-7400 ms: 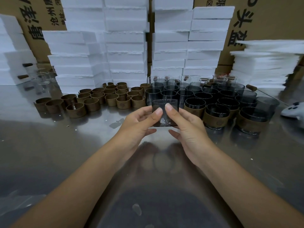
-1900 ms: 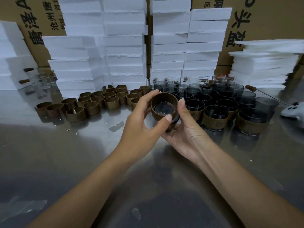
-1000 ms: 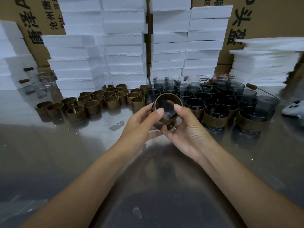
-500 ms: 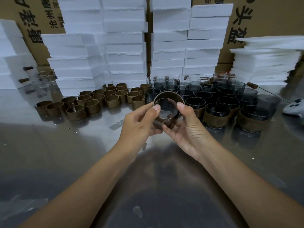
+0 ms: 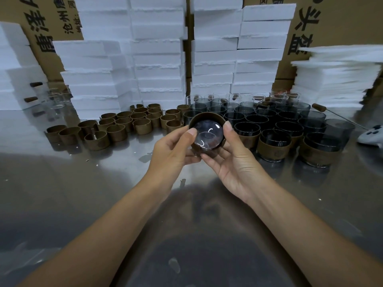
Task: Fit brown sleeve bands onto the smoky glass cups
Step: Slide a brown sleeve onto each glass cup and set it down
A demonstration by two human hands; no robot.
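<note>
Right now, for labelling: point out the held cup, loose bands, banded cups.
Held cup (image 5: 207, 136), head view, shiny glass face.
Loose bands (image 5: 143, 129), head view, one band's wall.
Banded cups (image 5: 273, 149), head view, front cup's sleeve.

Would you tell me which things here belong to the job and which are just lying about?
Job: smoky glass cup in brown sleeve band, held by left hand and right hand; loose brown bands; bare smoky cups.
Lying about: white foam blocks; cardboard boxes; white controller.

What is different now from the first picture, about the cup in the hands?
The smoky cup, bare and upright at first, now wears a brown band and is tipped with one end toward the camera. The left hand and right hand still hold it. The standing cups stayed put.
</note>
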